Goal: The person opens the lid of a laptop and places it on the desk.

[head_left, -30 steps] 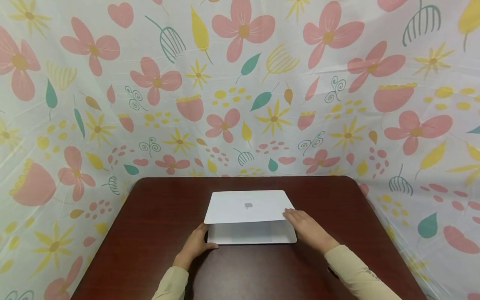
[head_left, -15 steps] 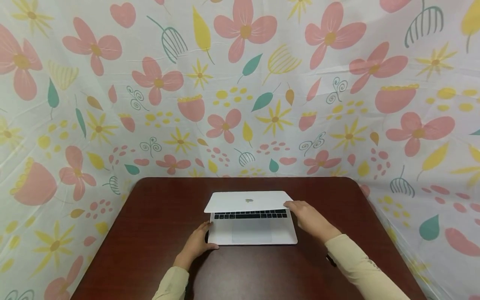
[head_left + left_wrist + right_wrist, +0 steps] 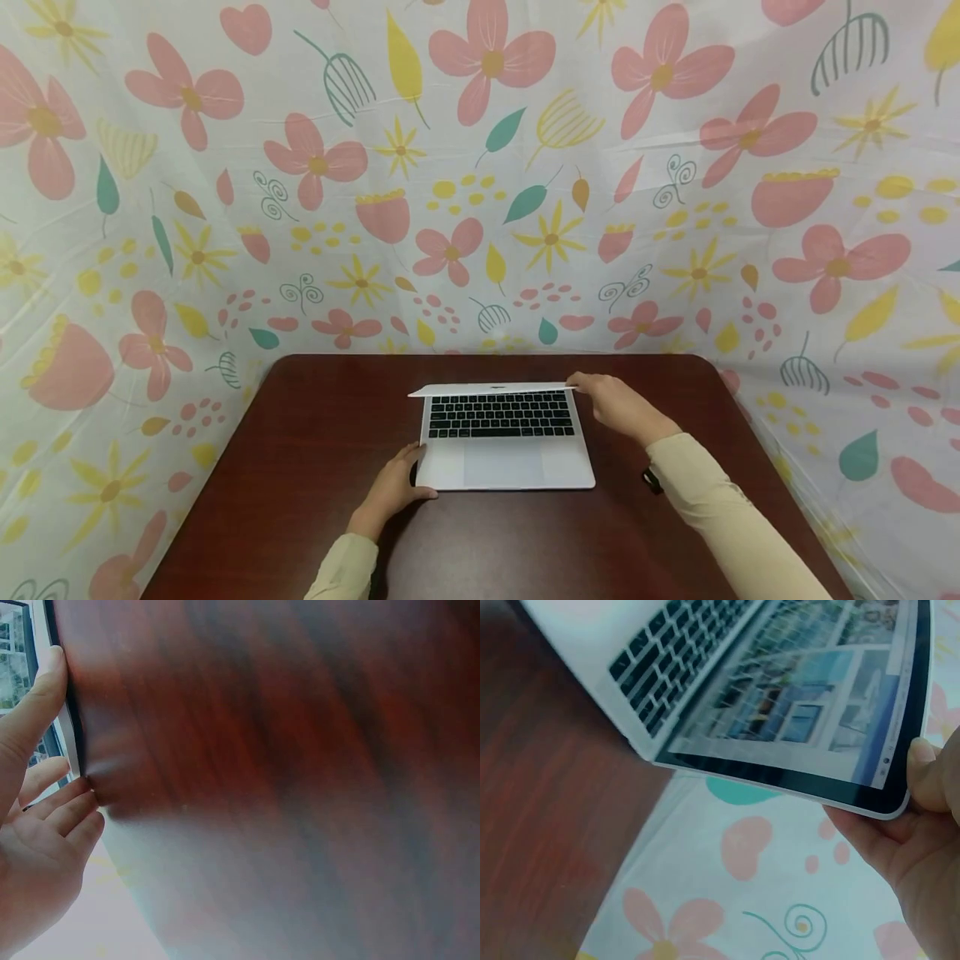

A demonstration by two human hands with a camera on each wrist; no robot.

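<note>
A silver laptop (image 3: 442, 467) sits on the dark wood table, its black keyboard (image 3: 498, 414) uncovered. Its lid (image 3: 491, 389) is raised and seen nearly edge-on in the head view. My right hand (image 3: 618, 407) pinches the lid's right corner, thumb on the screen side; in the right wrist view the lit screen (image 3: 802, 720) shows a colourful picture. My left hand (image 3: 392, 490) holds the front left corner of the base, thumb at the front edge and fingers along the left side. The left wrist view shows this hand (image 3: 45, 844) at the laptop's edge.
The reddish-brown table (image 3: 330, 417) has rounded far corners. Behind it and at both sides hangs a white cloth (image 3: 465, 333) printed with flowers and leaves. A dark band (image 3: 651, 481) shows by the right sleeve.
My right hand has lifted the lid up and back, away from the base, uncovering the whole keyboard. The left hand has stayed at the front left corner.
</note>
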